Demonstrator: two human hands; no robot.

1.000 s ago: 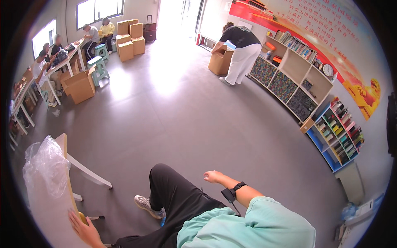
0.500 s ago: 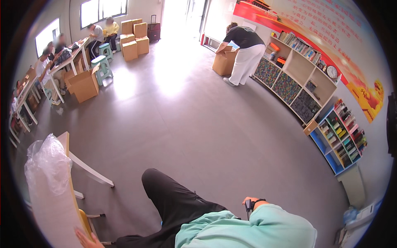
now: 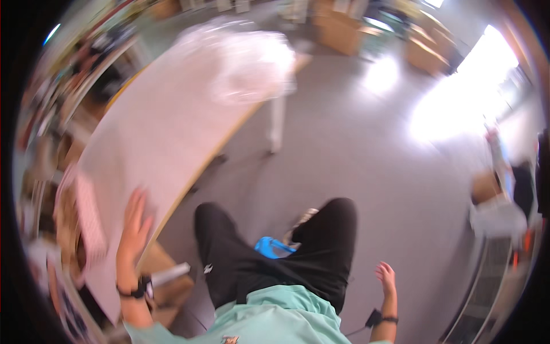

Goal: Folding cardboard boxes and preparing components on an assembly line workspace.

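Note:
My left hand (image 3: 136,226) rests at the edge of a pale table (image 3: 166,126), fingers stretched out and nothing held. A dark band with a small device circles that wrist. Beyond it, at the table's far end, lies a crumpled clear plastic bag (image 3: 246,63), blurred by motion. A pink textured strip (image 3: 90,215) is left of my left hand, too smeared to name. My right hand (image 3: 387,276) hangs in the air over the floor, off to my right side. Its fingers are stretched and apart, with nothing seen in them. It also wears a dark wristband.
Below the table edge is a brown cardboard box (image 3: 172,295). Something bright blue (image 3: 272,247) shows between my knees. Cardboard boxes (image 3: 338,31) and a green stool (image 3: 378,34) stand far ahead. At the right, a blurred person (image 3: 504,166) is by a box (image 3: 486,187) and shelving (image 3: 492,275).
My view has swung left, bringing the table and plastic bag toward the middle. My left hand now shows whole at the table edge; my right hand has come down and away from my body.

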